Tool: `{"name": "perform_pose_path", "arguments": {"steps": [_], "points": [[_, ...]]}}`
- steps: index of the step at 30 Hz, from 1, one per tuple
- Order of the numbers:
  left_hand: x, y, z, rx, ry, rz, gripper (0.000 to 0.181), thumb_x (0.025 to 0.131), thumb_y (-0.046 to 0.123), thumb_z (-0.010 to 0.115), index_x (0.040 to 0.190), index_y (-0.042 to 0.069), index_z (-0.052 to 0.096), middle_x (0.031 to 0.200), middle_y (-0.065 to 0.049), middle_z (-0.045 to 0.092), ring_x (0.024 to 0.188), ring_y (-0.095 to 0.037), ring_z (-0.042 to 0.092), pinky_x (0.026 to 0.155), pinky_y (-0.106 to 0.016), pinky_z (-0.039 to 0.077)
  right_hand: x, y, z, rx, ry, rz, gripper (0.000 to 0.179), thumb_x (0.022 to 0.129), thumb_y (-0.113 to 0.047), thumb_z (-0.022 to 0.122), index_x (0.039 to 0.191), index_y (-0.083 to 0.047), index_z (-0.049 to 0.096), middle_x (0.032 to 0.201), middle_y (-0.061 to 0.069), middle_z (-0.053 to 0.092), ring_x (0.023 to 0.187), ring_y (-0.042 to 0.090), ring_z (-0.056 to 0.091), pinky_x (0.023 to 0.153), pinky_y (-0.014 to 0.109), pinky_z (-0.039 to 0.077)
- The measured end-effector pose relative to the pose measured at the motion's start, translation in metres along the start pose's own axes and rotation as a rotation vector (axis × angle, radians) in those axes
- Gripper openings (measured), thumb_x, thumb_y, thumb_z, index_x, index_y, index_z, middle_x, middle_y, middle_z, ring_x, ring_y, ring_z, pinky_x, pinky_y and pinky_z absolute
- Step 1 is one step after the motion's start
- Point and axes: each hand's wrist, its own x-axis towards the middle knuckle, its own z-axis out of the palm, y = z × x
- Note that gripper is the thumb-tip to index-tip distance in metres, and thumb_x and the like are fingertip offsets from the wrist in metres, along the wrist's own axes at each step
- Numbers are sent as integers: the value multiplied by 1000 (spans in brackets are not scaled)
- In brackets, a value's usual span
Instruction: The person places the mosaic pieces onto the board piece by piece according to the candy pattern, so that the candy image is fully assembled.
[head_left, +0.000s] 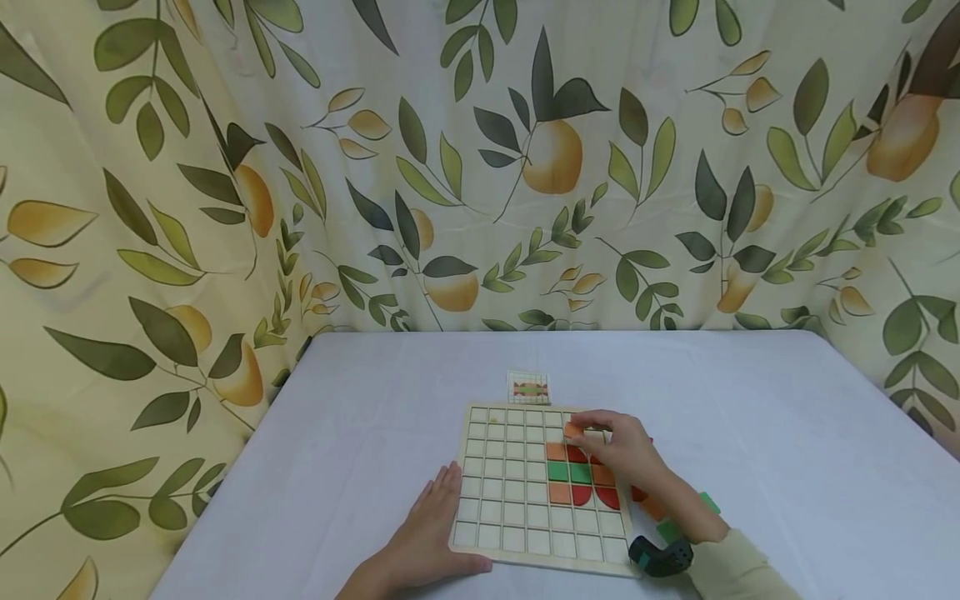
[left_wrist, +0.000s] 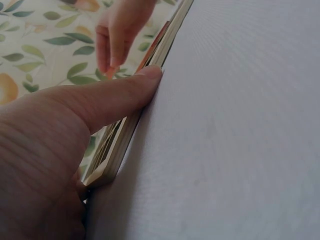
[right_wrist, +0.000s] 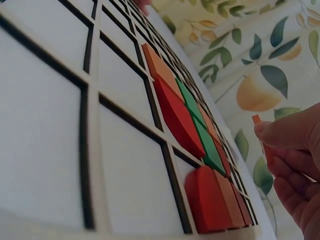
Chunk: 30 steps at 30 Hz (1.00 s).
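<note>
A wooden grid board (head_left: pixel 517 504) lies on the table, with square cells divided by thin ridges. Along its left edge rest the straight fingers of my left hand (head_left: pixel 417 533), while the thumb lies against the near edge, as the left wrist view also shows. Between thumb and fingertips, my right hand (head_left: pixel 626 454) pinches an orange square tile (head_left: pixel 573 430), held over the far right part of the grid. Below it, several tiles sit in cells: orange squares (head_left: pixel 559 493), green squares (head_left: pixel 558 472) and round-edged red pieces (head_left: pixel 581 496). The right forearm covers some of the board's right edge.
Just beyond the board's far edge lies a small pattern card (head_left: pixel 528 388) with a red, orange and green design. Loose tiles, including a green one (head_left: pixel 709 502) and an orange one (head_left: pixel 654 507), lie right of the board under the right forearm. A leaf-patterned curtain (head_left: pixel 465 167) hangs behind.
</note>
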Motion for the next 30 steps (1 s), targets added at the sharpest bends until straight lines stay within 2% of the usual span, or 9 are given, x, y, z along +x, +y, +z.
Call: {"name": "perform_pose_path", "arguments": {"steps": [13, 22, 27, 30], "points": [[0, 0, 1, -12, 2, 2, 121, 65, 73, 61, 146, -2, 9, 152, -14, 8, 139, -25, 3, 108, -48, 9, 8, -4, 13, 9, -37, -73, 33, 80, -18, 73, 109, -3, 67, 110, 9, 64, 106, 29, 55, 84, 43, 48], [1, 0, 0, 3, -3, -4, 122, 65, 74, 60, 146, -1, 8, 152, -14, 8, 139, -25, 3, 108, -48, 10, 12, -10, 24, 32, -68, -71, 30, 80, -18, 73, 106, -6, 69, 108, 6, 64, 106, 28, 54, 86, 45, 46], [0, -1, 0, 5, -5, 1, 123, 64, 76, 59, 146, -1, 8, 152, -14, 7, 139, -25, 3, 108, -49, 10, 13, -10, 31, 33, -75, -110, 27, 79, -15, 74, 103, -6, 70, 104, 4, 65, 101, 25, 56, 82, 40, 50], [0, -1, -1, 3, -5, 1, 123, 64, 76, 59, 146, -1, 8, 152, -14, 7, 139, -26, 2, 108, -49, 9, 13, -10, 35, 50, -86, -103, 26, 78, -17, 75, 102, -7, 70, 103, 3, 65, 97, 22, 58, 80, 37, 51]]}}
